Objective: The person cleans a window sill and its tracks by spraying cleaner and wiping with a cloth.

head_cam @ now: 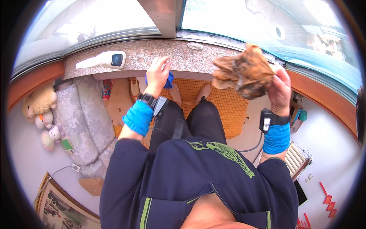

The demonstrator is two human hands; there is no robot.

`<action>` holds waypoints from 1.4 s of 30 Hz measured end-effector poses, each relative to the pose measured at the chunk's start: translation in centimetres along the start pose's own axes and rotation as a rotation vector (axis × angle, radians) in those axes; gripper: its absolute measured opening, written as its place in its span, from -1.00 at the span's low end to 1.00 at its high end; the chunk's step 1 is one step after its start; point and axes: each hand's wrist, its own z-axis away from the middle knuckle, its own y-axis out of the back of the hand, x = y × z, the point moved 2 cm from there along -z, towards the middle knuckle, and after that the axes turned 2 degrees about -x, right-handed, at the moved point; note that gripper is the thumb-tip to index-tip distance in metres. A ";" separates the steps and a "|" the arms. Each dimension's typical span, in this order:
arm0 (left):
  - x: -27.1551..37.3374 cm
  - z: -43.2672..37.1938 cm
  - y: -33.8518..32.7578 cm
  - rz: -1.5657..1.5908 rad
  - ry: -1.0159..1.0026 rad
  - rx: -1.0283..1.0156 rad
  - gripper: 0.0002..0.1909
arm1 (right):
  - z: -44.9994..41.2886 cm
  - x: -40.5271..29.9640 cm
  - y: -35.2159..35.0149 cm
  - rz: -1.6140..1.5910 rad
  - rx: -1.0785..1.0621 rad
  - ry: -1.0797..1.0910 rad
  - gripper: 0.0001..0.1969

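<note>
My right hand (279,90), raised by the window, pinches a crumpled brown cloth (251,73) at its right edge. Dark stains mark the cloth, which hangs in front of the granite windowsill (171,53). At the sill's front edge is my left hand (157,73), its fingers curled. Bright blue cloth (169,80) shows on both sides of that palm, and the hand covers the rest. To the left, a white spray-type bottle (105,59) with a dark label lies on its side on the sill. A small white oval object (195,45) rests near the window track.
Sliding window frames (168,17) rise behind the sill. Below are an orange checked mat (228,111) under my feet, a grey patterned sofa (75,123) and plush toys (41,100) at left. A white slatted radiator (296,160) and a cable (254,147) are at right.
</note>
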 end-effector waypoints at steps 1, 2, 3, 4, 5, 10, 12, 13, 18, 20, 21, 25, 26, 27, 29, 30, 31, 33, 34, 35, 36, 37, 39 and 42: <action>0.9 -1.1 -1.0 -0.073 -0.075 -0.042 -0.81 | 0.4 -0.7 0.6 0.005 0.053 0.050 -0.88; 1.4 -2.0 -2.2 -0.098 -0.103 -0.098 -0.82 | 0.4 -1.4 1.0 -0.063 0.000 0.084 -0.95; 1.9 -2.8 -3.4 -0.126 -0.131 -0.151 -0.83 | 0.4 -1.6 1.3 -0.037 0.067 0.075 -0.95; 1.8 -3.7 -4.9 -0.155 -0.157 -0.216 -0.84 | 0.2 -1.2 2.3 0.029 0.095 0.081 -0.95; 1.8 -4.2 -6.1 -0.241 -0.190 -0.273 -0.84 | -0.1 -0.4 3.4 0.092 0.121 0.085 -0.95; 1.3 -6.2 -10.3 -0.601 -0.171 -0.478 -0.85 | -1.6 5.3 6.7 0.289 0.162 -0.001 -0.96; 1.5 -6.6 -10.8 -0.640 -0.156 -0.486 -0.85 | -1.7 7.5 7.4 0.240 0.215 -0.034 -0.96; 1.5 -6.7 -11.0 -0.678 -0.139 -0.492 -0.84 | -1.8 8.5 7.5 0.198 0.234 -0.050 -0.96; -0.5 -5.0 -9.8 -0.020 0.175 -0.266 -0.81 | -2.4 11.1 7.6 0.204 0.200 -0.094 -0.96; -1.2 -3.1 -9.5 0.696 0.610 -0.354 -0.78 | -2.5 11.4 7.7 0.217 0.200 -0.135 -0.96; -0.4 -1.7 -8.9 1.096 0.790 -0.326 -0.75 | -2.5 11.9 7.8 0.216 0.192 -0.146 -0.96; 0.4 2.5 -4.7 1.288 0.897 -0.353 -0.73 | -3.5 13.0 7.5 0.260 0.151 -0.250 -0.95; 0.2 3.6 -4.2 1.230 0.883 -0.349 -0.72 | -3.8 13.3 7.5 0.254 0.137 -0.282 -0.95; 0.1 5.0 -3.5 1.240 0.910 -0.342 -0.68 | -4.0 13.7 7.5 0.247 0.123 -0.319 -0.94; -1.1 8.5 -2.6 1.219 0.998 -0.302 -0.68 | -4.4 14.7 7.6 0.287 0.127 -0.320 -0.92; -2.2 10.4 -2.4 1.225 1.036 -0.287 -0.67 | -4.5 14.8 7.7 0.244 0.125 -0.334 -0.91; -2.8 12.2 -1.7 1.183 1.104 -0.241 -0.67 | -4.7 14.9 7.7 0.202 0.121 -0.343 -0.91; -6.2 17.4 -0.6 1.145 1.179 -0.104 -0.66 | -4.9 15.7 7.8 0.137 0.164 -0.353 -0.91; -8.0 19.8 0.1 1.123 1.203 -0.025 -0.70 | -5.2 16.0 8.0 0.112 0.146 -0.309 -0.92; -9.8 22.2 0.7 1.074 1.261 0.080 -0.66 | -5.5 16.0 7.9 0.115 0.146 -0.301 -0.92; -10.2 23.0 1.6 0.921 1.404 0.053 -0.60 | -5.5 16.0 8.0 0.099 0.147 -0.321 -0.91; -10.8 24.2 2.3 0.700 1.514 0.202 -0.59 | -5.6 15.7 8.0 0.078 0.157 -0.328 -0.91; -18.2 34.3 6.9 0.133 1.625 -0.103 -0.63 | -6.9 16.4 5.4 0.105 0.067 -0.330 -0.89; -11.8 21.3 4.4 0.026 1.238 -0.088 -0.65 | -7.1 16.6 7.0 0.085 0.216 -0.182 -0.89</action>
